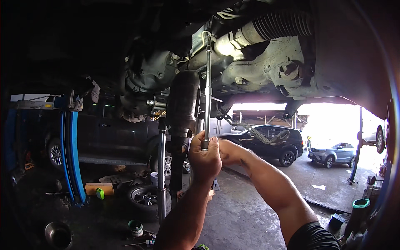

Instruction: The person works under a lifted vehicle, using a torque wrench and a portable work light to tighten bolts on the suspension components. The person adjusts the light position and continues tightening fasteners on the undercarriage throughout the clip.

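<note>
Above me is the underside of a raised vehicle, with a dark ribbed housing (150, 71) and a pale metal arm (266, 64). A long chrome extension bar (208, 100) stands almost upright, its top reaching up among the parts beside a lit pipe (228, 45). My left hand (204, 157) is closed round the bar's lower end, thumb up along it. Close behind it is my right hand (225, 151), its fingers hidden by the left hand. A thick black cylinder (183, 100) hangs just left of the bar.
Left stand a blue lift post (71, 154) and a chrome pole (162, 179). On the floor are a wheel (146, 201), a paint bucket (135, 227) and a metal pot (58, 234). Beyond are a dark SUV (275, 143) and a blue-grey car (333, 154); a bin (359, 208) is right.
</note>
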Available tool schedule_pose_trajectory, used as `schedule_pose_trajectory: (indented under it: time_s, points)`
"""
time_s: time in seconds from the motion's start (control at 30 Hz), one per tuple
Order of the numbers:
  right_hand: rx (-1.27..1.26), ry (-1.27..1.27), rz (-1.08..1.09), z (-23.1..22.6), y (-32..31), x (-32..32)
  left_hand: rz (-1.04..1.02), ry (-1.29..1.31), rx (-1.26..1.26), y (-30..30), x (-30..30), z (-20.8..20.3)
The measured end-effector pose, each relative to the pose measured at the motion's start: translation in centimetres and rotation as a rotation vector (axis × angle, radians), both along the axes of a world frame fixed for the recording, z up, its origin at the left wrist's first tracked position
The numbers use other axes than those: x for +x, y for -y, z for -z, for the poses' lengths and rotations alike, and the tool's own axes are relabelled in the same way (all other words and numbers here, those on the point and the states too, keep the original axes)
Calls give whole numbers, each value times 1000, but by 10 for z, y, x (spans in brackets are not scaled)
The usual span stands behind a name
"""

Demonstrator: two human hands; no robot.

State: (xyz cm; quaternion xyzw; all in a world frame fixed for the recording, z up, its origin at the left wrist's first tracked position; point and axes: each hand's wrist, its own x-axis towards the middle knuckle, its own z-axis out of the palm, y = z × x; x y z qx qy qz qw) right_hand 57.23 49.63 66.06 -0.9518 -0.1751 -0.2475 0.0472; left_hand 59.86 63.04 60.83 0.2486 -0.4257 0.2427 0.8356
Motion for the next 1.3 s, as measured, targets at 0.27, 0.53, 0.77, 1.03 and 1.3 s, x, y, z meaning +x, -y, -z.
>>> schedule_pose_trajectory:
  time_s: [0.27,0.53,0.77,1.03,1.3]
  points:
    - [175,-43,17,6,22,42,-306,63,-59,9,8,1]
    - [-127,32,341,-4,-6,12,-505,-167,-231,21,6,-5]
    - [-230,97,152,-2,15,17,103,-131,-164,22,6,-5]
    - [-205,72,288,4,-6,11,329,-101,-240,7,9,-5]
    - [-205,44,621,7,-12,-19,440,-113,-160,11,3,-6]
